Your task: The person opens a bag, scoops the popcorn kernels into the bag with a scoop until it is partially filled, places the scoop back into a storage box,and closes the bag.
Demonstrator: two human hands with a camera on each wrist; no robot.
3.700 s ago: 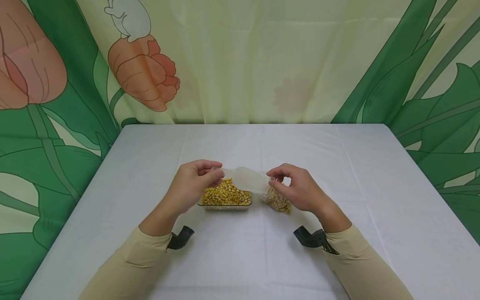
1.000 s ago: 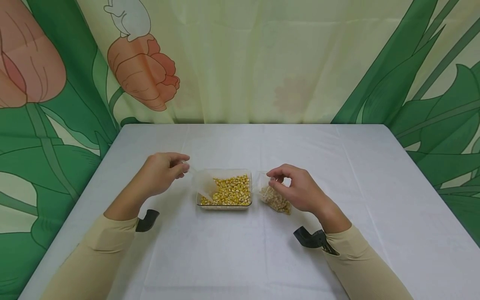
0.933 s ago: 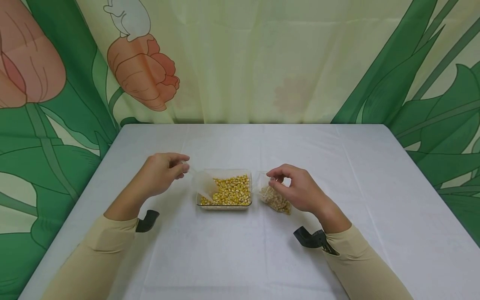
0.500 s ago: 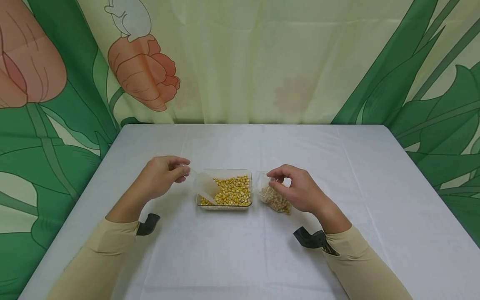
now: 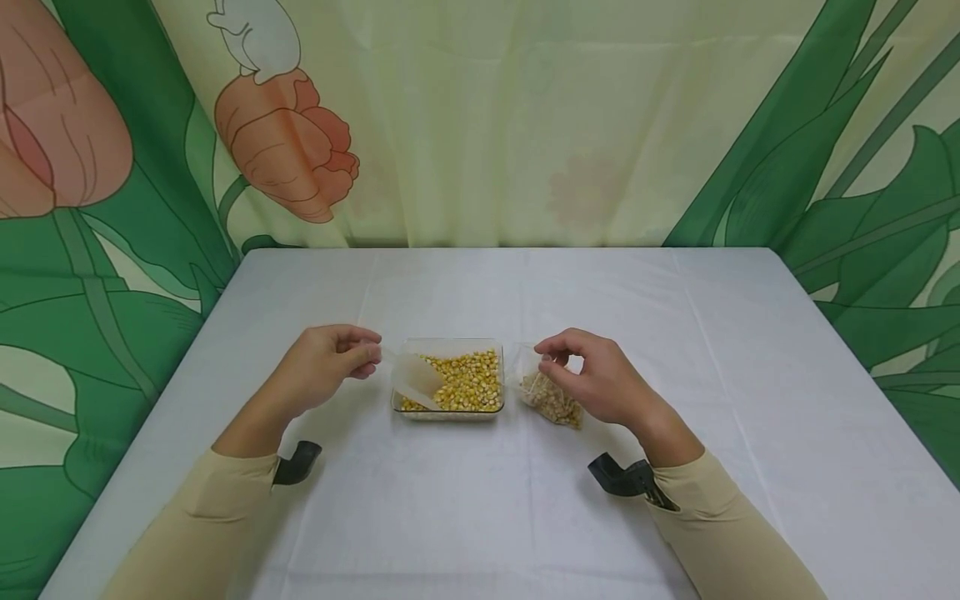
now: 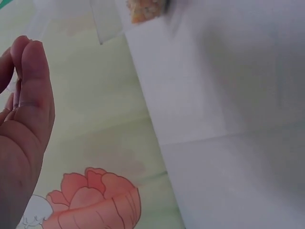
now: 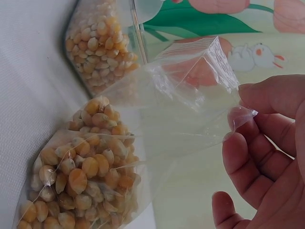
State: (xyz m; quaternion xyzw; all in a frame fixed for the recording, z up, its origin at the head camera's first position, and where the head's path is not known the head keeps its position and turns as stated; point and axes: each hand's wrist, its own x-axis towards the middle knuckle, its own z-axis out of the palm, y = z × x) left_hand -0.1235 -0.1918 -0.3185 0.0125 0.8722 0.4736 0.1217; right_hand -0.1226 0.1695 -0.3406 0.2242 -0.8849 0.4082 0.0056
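Note:
My left hand point(image 5: 318, 367) pinches the handle of a translucent white scoop point(image 5: 416, 379). The scoop's bowl tilts into the left part of a clear rectangular container point(image 5: 450, 415), touching yellow corn kernels point(image 5: 468, 379). Just right of the container, a clear plastic bag point(image 5: 551, 402) with corn kernels in its lower part rests on the table. My right hand point(image 5: 592, 375) pinches the bag's upper edge between thumb and fingertips; the right wrist view shows the bag point(image 7: 190, 119) held up by its mouth. In the left wrist view, most of the scoop is out of frame or blurred.
A white cloth point(image 5: 480, 517) covers the table. Behind it hangs a curtain point(image 5: 480, 125) printed with leaves and flowers. A black wrist mount point(image 5: 298, 463) shows at the left sleeve, and another black mount point(image 5: 621, 475) at the right.
My left hand has moved left with the scoop, from near the bag to the container's left side. Within the last second it dropped slightly lower in view. My right hand stays still on the bag.

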